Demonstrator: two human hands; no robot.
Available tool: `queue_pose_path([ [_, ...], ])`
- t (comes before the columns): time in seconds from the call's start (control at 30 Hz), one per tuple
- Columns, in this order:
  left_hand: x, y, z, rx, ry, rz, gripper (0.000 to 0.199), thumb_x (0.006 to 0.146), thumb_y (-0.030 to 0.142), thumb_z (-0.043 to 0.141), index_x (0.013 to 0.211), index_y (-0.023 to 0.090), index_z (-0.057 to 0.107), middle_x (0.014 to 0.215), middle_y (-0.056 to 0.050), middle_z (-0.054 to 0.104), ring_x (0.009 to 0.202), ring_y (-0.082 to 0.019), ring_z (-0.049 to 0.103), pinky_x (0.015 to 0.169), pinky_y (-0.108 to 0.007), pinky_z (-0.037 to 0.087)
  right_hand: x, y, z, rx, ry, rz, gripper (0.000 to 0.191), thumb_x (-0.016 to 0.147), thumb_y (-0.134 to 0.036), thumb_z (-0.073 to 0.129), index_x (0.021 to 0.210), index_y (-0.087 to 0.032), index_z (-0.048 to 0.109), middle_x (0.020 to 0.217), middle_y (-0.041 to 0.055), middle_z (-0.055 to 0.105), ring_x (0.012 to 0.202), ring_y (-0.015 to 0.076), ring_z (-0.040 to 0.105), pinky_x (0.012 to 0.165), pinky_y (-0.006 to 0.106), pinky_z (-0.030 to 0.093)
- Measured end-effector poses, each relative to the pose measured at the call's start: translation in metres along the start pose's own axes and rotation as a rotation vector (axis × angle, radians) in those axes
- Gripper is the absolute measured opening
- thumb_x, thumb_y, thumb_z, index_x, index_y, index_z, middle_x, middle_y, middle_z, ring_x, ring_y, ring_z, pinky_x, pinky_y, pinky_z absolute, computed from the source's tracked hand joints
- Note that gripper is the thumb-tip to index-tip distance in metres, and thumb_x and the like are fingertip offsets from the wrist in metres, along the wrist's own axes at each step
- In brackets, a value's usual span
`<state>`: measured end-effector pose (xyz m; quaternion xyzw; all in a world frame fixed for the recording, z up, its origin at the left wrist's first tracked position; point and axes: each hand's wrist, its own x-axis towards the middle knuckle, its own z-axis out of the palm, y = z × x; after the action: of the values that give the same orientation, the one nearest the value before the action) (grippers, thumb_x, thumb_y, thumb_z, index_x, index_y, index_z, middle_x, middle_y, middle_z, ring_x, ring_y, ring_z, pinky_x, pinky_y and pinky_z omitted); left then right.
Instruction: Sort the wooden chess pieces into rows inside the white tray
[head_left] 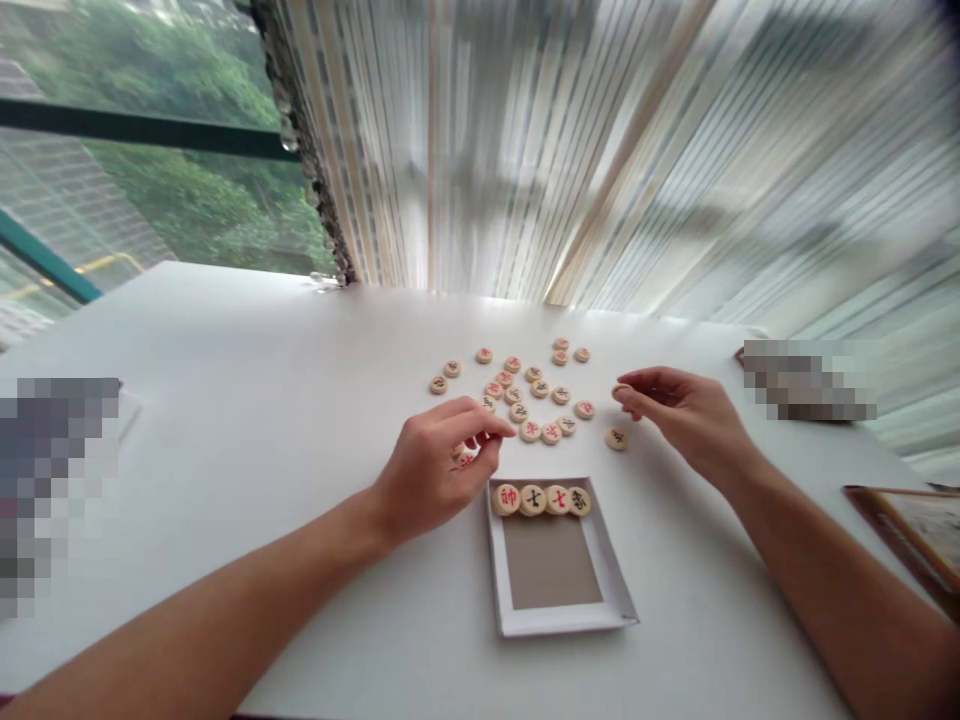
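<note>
My right hand (673, 408) pinches a round wooden Chinese chess piece (620, 393) between thumb and fingertips, just above the table. Below it lies another piece with a black character (617, 439). My left hand (444, 458) hovers at the left of the scattered pieces, fingers curved, thumb and index tips close together with no piece visible between them. Pieces partly hidden by this hand (465, 461) lie under it. Near its fingertips is a red-lettered piece (529, 431). A shallow white box (499, 570) in front holds several pieces (532, 500) in a row along its far side.
Several more chess pieces (539, 389) with red or black characters are scattered on the white table (315, 420). A brown-framed object (900, 530) lies at the right edge, with blurred-out items at both sides. Behind are a striped curtain (480, 150) and a window (187, 190).
</note>
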<state>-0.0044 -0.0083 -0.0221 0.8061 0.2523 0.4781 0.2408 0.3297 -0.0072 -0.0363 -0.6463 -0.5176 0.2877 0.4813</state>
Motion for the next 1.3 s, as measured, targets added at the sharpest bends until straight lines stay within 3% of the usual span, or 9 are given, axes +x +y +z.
queue_pose_path([
  [0.1,0.000,0.001,0.001,-0.007,0.008,-0.036,0.019,0.091,0.004,0.064,0.097,0.013,0.079,0.088,-0.006,0.077,0.078,-0.015,0.073,0.075,-0.025,0.057,-0.007,-0.019,0.006,0.134,-0.013,0.001,0.049,0.067,-0.050,0.099,0.098,-0.017,0.082,0.083,0.0070,0.081,0.069,0.0173,0.072,0.066,0.031,0.061],
  [0.23,0.000,0.005,0.004,-0.120,0.026,-0.191,0.016,0.092,0.009,0.066,0.099,0.014,0.080,0.086,-0.005,0.079,0.074,-0.014,0.072,0.073,-0.024,0.058,-0.022,-0.048,0.020,0.193,-0.108,0.017,0.049,0.068,-0.048,0.100,0.101,-0.016,0.082,0.086,0.0101,0.083,0.077,0.0238,0.081,0.072,0.035,0.067],
  [0.4,-0.003,0.013,0.009,-0.437,-0.023,-0.466,0.018,0.094,0.025,0.074,0.108,0.015,0.080,0.093,-0.007,0.081,0.083,-0.018,0.077,0.074,-0.026,0.062,-0.053,-0.081,0.052,0.455,-0.353,0.141,0.039,0.065,-0.034,0.104,0.093,-0.017,0.084,0.084,0.0076,0.084,0.075,0.0210,0.083,0.070,0.029,0.069],
  [0.57,-0.004,0.020,0.013,-0.794,-0.065,-0.592,0.030,0.091,0.035,0.083,0.112,0.013,0.079,0.094,-0.009,0.084,0.086,-0.021,0.082,0.080,-0.030,0.067,-0.078,-0.087,0.077,0.602,-0.434,0.144,0.033,0.063,-0.024,0.105,0.090,-0.018,0.085,0.084,0.0045,0.084,0.068,0.0160,0.081,0.065,0.022,0.069],
  [0.77,-0.005,0.026,0.010,-0.815,-0.089,-0.579,0.018,0.093,0.027,0.081,0.104,0.013,0.084,0.096,-0.009,0.086,0.089,-0.020,0.082,0.083,-0.026,0.066,-0.091,-0.077,0.076,0.621,-0.381,0.078,0.019,0.077,-0.023,0.098,0.093,-0.020,0.087,0.084,0.0049,0.086,0.069,0.0152,0.082,0.069,0.019,0.069],
  [1.03,-0.003,0.033,0.009,-0.764,-0.104,-0.596,0.013,0.094,0.021,0.079,0.102,0.014,0.086,0.088,-0.007,0.086,0.082,-0.017,0.081,0.075,-0.020,0.064,-0.100,-0.079,0.071,0.612,-0.363,0.014,0.020,0.073,-0.019,0.100,0.089,-0.022,0.088,0.074,0.0024,0.083,0.064,0.0136,0.079,0.061,0.015,0.065],
  [1.3,0.000,0.037,0.009,-0.553,-0.058,-0.494,0.010,0.091,0.015,0.082,0.098,0.017,0.088,0.096,-0.007,0.085,0.088,-0.016,0.079,0.080,-0.019,0.064,-0.101,-0.080,0.074,0.604,-0.301,-0.033,0.021,0.071,-0.024,0.101,0.086,-0.023,0.086,0.080,0.0028,0.082,0.072,0.0159,0.078,0.065,0.021,0.066],
])
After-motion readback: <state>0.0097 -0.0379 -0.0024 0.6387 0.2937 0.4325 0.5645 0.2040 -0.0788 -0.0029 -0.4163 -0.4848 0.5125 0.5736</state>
